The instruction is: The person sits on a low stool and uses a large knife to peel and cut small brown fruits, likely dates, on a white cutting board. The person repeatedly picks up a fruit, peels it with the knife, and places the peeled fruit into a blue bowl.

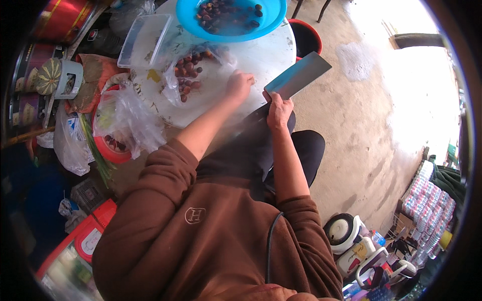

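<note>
My right hand [279, 111] is closed around the handle of a cleaver [297, 78], whose broad metal blade points up and to the right, beyond the edge of the white round table [211, 105]. Over the table is my left hand [240, 87], its fingers curled; whether something small is between them cannot be told. To its left lies an open clear plastic bag [172, 88] with reddish-brown chestnuts [187, 70]. A blue plastic basin [229, 37] holding darker chestnuts [211, 17] stands at the table's far side.
A clear plastic container [141, 43] stands at the table's left. Beyond are a striped squash [49, 76], green onions [94, 146] and a red basin [113, 154] under plastic bags. A red-rimmed bucket [314, 34] stands beyond the table's right edge. Packed bottles [429, 205] lie at the lower right.
</note>
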Tool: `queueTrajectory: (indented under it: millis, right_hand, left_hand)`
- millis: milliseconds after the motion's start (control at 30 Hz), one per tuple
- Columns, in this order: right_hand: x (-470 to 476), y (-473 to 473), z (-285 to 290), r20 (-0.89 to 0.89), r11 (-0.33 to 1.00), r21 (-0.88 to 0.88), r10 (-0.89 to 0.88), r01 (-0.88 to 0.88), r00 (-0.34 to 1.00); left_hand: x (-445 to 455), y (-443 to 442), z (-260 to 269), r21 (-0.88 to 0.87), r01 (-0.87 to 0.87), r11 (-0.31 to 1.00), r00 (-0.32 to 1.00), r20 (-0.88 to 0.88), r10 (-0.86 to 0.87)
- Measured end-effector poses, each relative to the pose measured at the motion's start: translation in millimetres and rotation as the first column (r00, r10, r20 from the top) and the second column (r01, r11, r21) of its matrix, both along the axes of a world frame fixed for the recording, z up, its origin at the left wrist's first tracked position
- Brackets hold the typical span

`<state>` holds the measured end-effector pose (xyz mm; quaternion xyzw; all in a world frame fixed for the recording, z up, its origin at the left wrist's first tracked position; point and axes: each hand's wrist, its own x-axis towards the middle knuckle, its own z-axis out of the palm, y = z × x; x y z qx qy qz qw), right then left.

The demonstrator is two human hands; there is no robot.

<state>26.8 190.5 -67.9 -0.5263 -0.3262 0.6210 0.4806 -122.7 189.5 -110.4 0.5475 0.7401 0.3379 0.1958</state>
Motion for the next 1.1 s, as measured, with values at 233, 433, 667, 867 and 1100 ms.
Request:
queueTrajectory:
  millis: [233, 433, 667, 867, 1100]
  right_hand:
    - [-17, 5, -29, 0.198, 0.996, 0.072, 0.031, -0.046, 0.98]
    - [-26, 8, -30, 0.451, 0.993, 0.062, 0.064, -0.103, 0.89]
    - [-34, 6, -12, 0.532, 0.992, 0.078, 0.046, -0.103, 0.846]
    - [-36, 6, -12, 0.614, 0.988, 0.087, 0.046, -0.126, 0.788]
    - [-49, 5, -14, 0.666, 0.976, 0.171, -0.015, -0.133, 0.746]
  left_hand:
    - [-8, 1, -14, -0.015, 0.005, 1.0, 1.0, 0.022, -0.005]
    - [-6, -2, -1, -0.101, -0.073, 0.992, 0.973, 0.213, 0.093]
    - [-7, -3, 5, -0.1, -0.095, 0.99, 0.961, 0.25, 0.118]
    - [-6, -4, 4, -0.082, -0.103, 0.991, 0.958, 0.26, 0.121]
    - [-5, -6, 8, -0.075, -0.097, 0.992, 0.944, 0.308, 0.116]
